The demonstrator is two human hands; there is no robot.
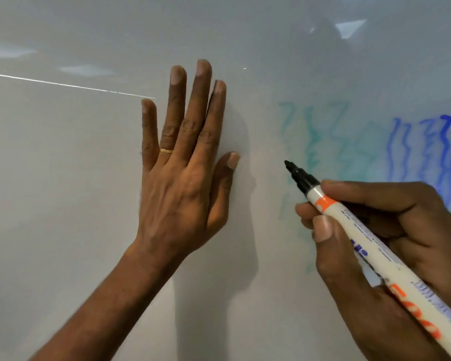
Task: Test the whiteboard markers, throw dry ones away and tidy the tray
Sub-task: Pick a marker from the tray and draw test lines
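A whiteboard [76, 178] fills the view. My left hand [185, 173] lies flat against it with straight, spread fingers and a gold ring on one finger. My right hand [391, 246] grips an uncapped marker [370, 246] with a white barrel, orange bands and a black tip. The tip points up and left, at or just off the board, beside faint green squiggles [315, 136]. Stronger blue squiggles [427, 147] lie further right. No tray or cap is in view.
Light reflections streak the board's upper part, with one bright thin line [71, 86] at the left. The board's left half bears no marks.
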